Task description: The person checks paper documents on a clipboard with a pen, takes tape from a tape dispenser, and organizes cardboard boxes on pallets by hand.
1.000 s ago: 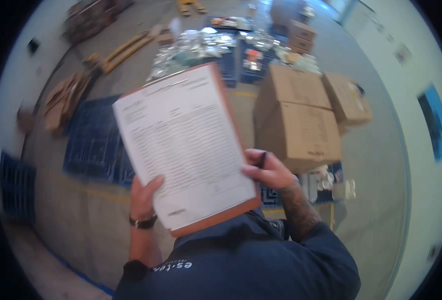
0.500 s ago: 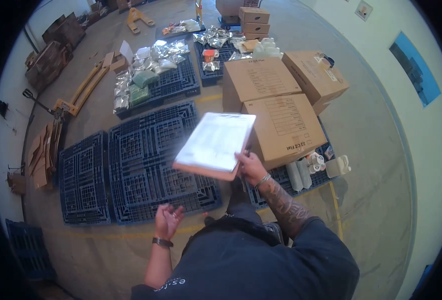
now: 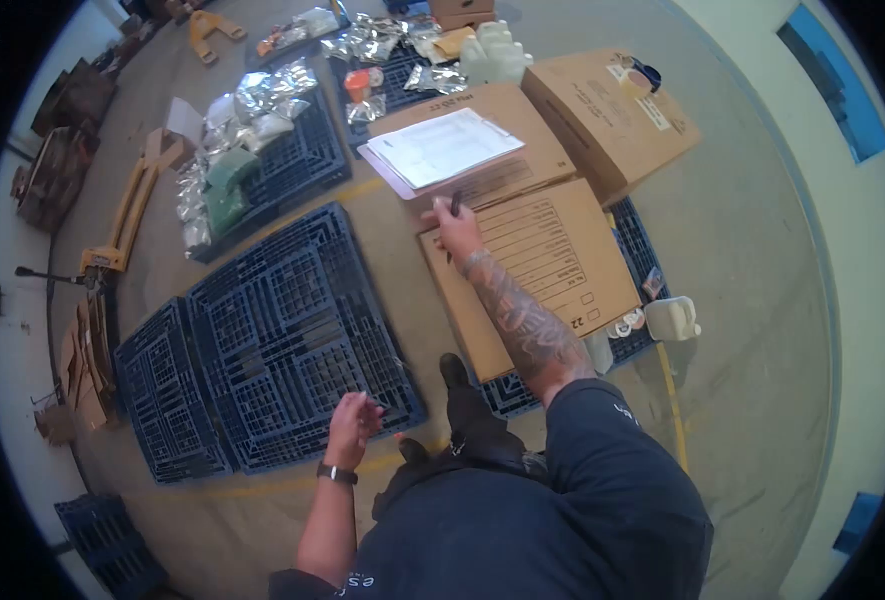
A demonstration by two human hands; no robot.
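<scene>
The clipboard with white sheets [image 3: 447, 148] lies tilted on top of the rear cardboard box [image 3: 547, 150]. Just below its near edge is my right hand [image 3: 454, 228], closed around a dark pen [image 3: 455, 204], above the front cardboard box [image 3: 552, 270]. My left hand [image 3: 353, 425] hangs low over the near corner of a blue pallet [image 3: 292, 330], fingers curled in. A small dark bit shows at its fingertips, too small to name.
A third large box [image 3: 612, 115] stands at the back right. White jugs [image 3: 494, 55] and silver pouches [image 3: 282, 85] sit farther back. A yellow pallet jack [image 3: 127, 225] is at the left, and another jug [image 3: 672, 320] stands at the right.
The clipboard has gone from my right hand onto the rear box. My right hand has moved up and left, and the pen now shows in it. The view has shifted toward the boxes.
</scene>
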